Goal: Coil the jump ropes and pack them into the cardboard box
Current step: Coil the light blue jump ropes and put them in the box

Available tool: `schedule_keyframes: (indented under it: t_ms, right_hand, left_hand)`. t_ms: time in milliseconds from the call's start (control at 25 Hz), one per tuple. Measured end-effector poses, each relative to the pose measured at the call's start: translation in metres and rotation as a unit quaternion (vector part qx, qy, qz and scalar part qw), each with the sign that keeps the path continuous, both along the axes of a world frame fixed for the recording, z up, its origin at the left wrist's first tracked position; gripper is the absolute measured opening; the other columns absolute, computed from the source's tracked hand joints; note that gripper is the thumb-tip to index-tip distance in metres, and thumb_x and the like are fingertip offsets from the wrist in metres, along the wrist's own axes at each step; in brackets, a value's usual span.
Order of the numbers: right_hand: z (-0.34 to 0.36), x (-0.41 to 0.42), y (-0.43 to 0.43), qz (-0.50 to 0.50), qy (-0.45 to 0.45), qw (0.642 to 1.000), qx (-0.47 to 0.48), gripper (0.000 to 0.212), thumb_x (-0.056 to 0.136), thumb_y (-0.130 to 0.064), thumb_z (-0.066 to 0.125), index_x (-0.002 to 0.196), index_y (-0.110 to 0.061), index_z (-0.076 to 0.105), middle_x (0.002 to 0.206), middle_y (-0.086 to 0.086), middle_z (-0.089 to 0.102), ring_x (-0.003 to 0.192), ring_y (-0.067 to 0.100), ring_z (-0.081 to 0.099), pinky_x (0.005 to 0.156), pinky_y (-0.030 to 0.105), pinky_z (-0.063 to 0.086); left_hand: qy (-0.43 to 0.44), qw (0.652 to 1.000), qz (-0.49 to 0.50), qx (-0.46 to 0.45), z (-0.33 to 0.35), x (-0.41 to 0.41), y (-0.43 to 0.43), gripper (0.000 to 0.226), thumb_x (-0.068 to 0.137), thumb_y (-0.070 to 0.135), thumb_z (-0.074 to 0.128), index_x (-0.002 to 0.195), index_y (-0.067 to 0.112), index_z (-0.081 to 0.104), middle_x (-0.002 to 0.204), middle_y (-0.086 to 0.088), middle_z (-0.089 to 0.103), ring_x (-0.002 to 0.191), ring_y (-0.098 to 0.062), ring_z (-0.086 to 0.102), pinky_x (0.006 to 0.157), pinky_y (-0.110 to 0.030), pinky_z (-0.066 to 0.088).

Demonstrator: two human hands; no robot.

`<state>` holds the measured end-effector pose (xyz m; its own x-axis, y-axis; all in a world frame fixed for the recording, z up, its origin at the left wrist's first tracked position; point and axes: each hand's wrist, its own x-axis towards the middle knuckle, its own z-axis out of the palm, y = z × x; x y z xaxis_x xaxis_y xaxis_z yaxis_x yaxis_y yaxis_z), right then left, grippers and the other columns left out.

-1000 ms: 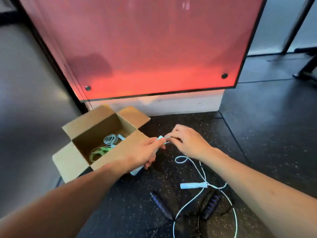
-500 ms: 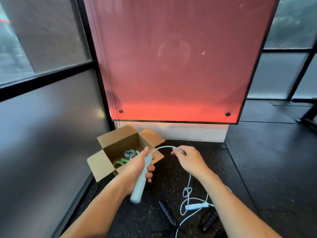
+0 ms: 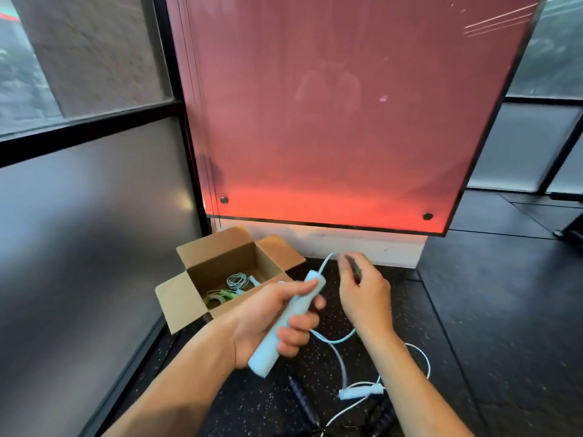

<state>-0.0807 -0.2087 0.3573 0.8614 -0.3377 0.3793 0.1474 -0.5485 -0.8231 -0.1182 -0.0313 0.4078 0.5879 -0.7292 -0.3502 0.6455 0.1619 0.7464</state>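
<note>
Cardboard box [image 3: 220, 264] open-topped, flaps out; coiled ropes [image 3: 236, 281] in btm. Glass wall [image 3: 94, 247] hugs its left; loose rope [image 3: 424, 357] litters floor [image 3: 473, 310] rt.

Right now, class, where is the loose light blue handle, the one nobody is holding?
The loose light blue handle lies on the dark floor at the head view's lower right, between a dark rope handle and the right forearm.

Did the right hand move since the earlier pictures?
Yes. The right hand has gone up in the view: earlier wholly below the white wall base, it now overlaps that strip.
</note>
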Motion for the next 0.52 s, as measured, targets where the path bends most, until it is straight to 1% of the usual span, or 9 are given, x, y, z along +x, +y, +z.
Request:
schedule_keyframes:
  t_ms: [40, 120, 200, 240, 280, 320, 400, 440, 520]
  right_hand:
    - [-0.002, 0.002, 0.003, 0.031, 0.069, 0.997, -0.030, 0.032, 0.101, -0.045, 0.053, 0.093, -0.022, 0.073, 0.084, -0.003, 0.074, 0.086, 0.024, 0.068, 0.078, 0.035, 0.051]
    - [-0.003, -0.003, 0.015, 0.134, 0.191, 0.970, -0.066, 0.054, 0.100, -0.059, 0.042, 0.080, -0.019, 0.072, 0.067, -0.003, 0.067, 0.072, 0.016, 0.065, 0.071, 0.033, 0.048]
    - [-0.003, -0.011, 0.032, 0.237, 0.244, 0.937, -0.075, 0.057, 0.100, -0.061, 0.039, 0.077, -0.019, 0.070, 0.058, -0.005, 0.059, 0.057, 0.008, 0.056, 0.061, 0.031, 0.043]
    - [-0.002, -0.013, 0.036, 0.269, 0.260, 0.923, -0.087, 0.056, 0.099, -0.062, 0.041, 0.077, -0.019, 0.068, 0.057, -0.006, 0.057, 0.054, 0.006, 0.054, 0.058, 0.030, 0.041]
    - [-0.002, -0.014, 0.037, 0.288, 0.272, 0.912, -0.106, 0.055, 0.099, -0.062, 0.043, 0.076, -0.019, 0.067, 0.056, -0.007, 0.056, 0.052, 0.005, 0.053, 0.056, 0.028, 0.039]
    - [-0.001, -0.014, 0.036, 0.300, 0.276, 0.905, -0.127, 0.054, 0.098, -0.062, 0.046, 0.074, -0.018, 0.065, 0.055, -0.006, 0.055, 0.050, 0.004, 0.051, 0.054, 0.027, 0.038]
    - [0.001, -0.012, 0.032, 0.297, 0.233, 0.913, -0.151, 0.054, 0.096, -0.060, 0.051, 0.072, -0.013, 0.063, 0.056, -0.003, 0.055, 0.049, 0.008, 0.048, 0.052, 0.031, 0.036]
    - [0.001, -0.011, 0.030, 0.286, 0.191, 0.925, -0.161, 0.053, 0.096, -0.059, 0.053, 0.070, -0.014, 0.061, 0.056, -0.001, 0.055, 0.050, 0.011, 0.049, 0.054, 0.035, 0.037]
    - [0.004, -0.011, 0.029, 0.235, 0.099, 0.946, -0.201, 0.051, 0.093, -0.060, 0.057, 0.061, -0.021, 0.052, 0.052, -0.001, 0.050, 0.050, 0.012, 0.047, 0.054, 0.038, 0.038]
  left_hand:
    - [0.013, 0.996, 0.027, -0.081, 0.003, 0.003, 0.000, 0.016, 0.093, 0.028, 0.053, 0.089, 0.014, 0.057, 0.059, 0.002, 0.034, 0.039, -0.007, 0.034, 0.036, -0.018, 0.028]
    - [0.016, 0.967, 0.150, -0.205, 0.007, 0.016, 0.001, 0.013, 0.094, 0.020, 0.045, 0.100, 0.013, 0.055, 0.066, 0.002, 0.038, 0.046, -0.008, 0.039, 0.044, -0.018, 0.037]
    - [-0.010, 0.914, 0.288, -0.287, 0.008, 0.034, 0.005, 0.017, 0.101, 0.022, 0.042, 0.114, 0.017, 0.052, 0.077, 0.000, 0.045, 0.061, -0.012, 0.048, 0.065, -0.025, 0.048]
    - [-0.048, 0.884, 0.361, -0.293, 0.006, 0.045, 0.011, 0.020, 0.103, 0.024, 0.042, 0.121, 0.021, 0.051, 0.079, 0.000, 0.047, 0.066, -0.013, 0.050, 0.074, -0.029, 0.049]
    - [-0.104, 0.854, 0.438, -0.260, 0.005, 0.055, 0.019, 0.024, 0.104, 0.023, 0.043, 0.127, 0.025, 0.050, 0.080, 0.000, 0.048, 0.069, -0.014, 0.051, 0.078, -0.032, 0.049]
    - [-0.166, 0.825, 0.505, -0.191, 0.001, 0.065, 0.031, 0.028, 0.104, 0.022, 0.043, 0.131, 0.028, 0.048, 0.080, 0.000, 0.049, 0.070, -0.013, 0.051, 0.079, -0.032, 0.049]
    - [-0.277, 0.786, 0.552, 0.018, -0.010, 0.076, 0.051, 0.028, 0.104, 0.022, 0.045, 0.130, 0.031, 0.047, 0.085, 0.000, 0.053, 0.076, -0.013, 0.056, 0.080, -0.032, 0.051]
    - [-0.321, 0.777, 0.522, 0.141, -0.016, 0.076, 0.055, 0.026, 0.103, 0.025, 0.047, 0.128, 0.032, 0.048, 0.094, -0.001, 0.059, 0.083, -0.016, 0.060, 0.083, -0.035, 0.054]
    - [-0.397, 0.755, 0.356, 0.382, -0.037, 0.073, 0.052, 0.033, 0.100, 0.034, 0.051, 0.133, 0.029, 0.047, 0.115, -0.011, 0.064, 0.100, -0.025, 0.064, 0.091, -0.044, 0.052]
